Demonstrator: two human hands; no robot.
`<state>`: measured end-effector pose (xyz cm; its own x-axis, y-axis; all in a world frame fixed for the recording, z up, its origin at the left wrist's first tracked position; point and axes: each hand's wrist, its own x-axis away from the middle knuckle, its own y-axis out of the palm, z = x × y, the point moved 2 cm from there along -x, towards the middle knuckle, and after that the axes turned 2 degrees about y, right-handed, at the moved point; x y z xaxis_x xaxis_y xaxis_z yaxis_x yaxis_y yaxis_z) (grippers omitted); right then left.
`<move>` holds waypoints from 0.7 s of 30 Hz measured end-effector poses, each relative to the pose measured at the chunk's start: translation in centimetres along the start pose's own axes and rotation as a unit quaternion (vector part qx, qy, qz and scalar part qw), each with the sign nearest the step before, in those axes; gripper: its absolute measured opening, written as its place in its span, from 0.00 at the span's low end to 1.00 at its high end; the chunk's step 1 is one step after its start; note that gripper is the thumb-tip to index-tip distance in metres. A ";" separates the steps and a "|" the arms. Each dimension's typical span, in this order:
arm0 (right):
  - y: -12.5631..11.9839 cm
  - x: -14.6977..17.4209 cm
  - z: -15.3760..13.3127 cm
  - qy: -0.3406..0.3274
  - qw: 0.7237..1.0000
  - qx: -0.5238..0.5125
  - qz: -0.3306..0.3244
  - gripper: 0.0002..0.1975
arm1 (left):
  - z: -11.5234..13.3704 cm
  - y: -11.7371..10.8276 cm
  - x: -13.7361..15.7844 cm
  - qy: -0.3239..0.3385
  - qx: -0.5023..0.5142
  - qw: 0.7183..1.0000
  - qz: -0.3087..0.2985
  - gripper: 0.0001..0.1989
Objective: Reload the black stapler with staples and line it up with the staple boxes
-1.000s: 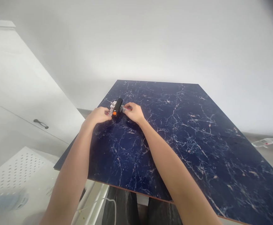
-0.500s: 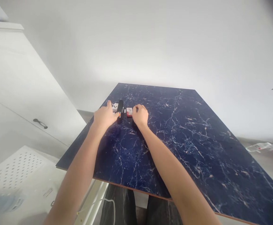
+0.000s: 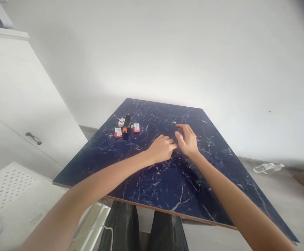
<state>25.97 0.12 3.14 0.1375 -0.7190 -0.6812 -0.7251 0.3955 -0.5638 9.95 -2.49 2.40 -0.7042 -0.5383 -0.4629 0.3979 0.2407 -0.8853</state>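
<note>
1. The left hand (image 3: pixel 161 149) is at the middle of the blue marble-patterned table (image 3: pixel 152 190), fingers curled; I cannot tell whether its grip is clenched.
2. The right hand (image 3: pixel 189 143) is just beside it, grip released, thumb and fingers parted.
3. Well apart from both, toward the table's left edge, is a black stapler (image 3: pixel 127 122) with an orange patch.
4. Around it are the left red-and-white box (image 3: pixel 118 132), right red-and-white box (image 3: pixel 136 128) and white box (image 3: pixel 121 122).
</note>
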 end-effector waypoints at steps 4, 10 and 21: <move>0.4 1.5 0.9 -0.067 0.992 -0.008 -0.107 0.18 | 0.1 3.1 -1.9 -0.042 0.051 0.998 0.006 0.12; 1.6 2.3 2.5 -0.028 0.975 -0.037 -0.217 0.21 | -0.4 4.0 -1.9 -0.046 0.084 0.995 -0.027 0.18; 1.0 2.6 1.1 -0.029 0.973 -0.002 -0.229 0.24 | -0.8 4.9 -2.1 -0.036 0.043 0.997 -0.061 0.15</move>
<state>26.38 -0.69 0.31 0.4854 -0.7854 -0.3842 -0.5814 0.0382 -0.8127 12.91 0.45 -0.98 -0.7075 -0.6166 -0.3454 0.3633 0.1019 -0.9261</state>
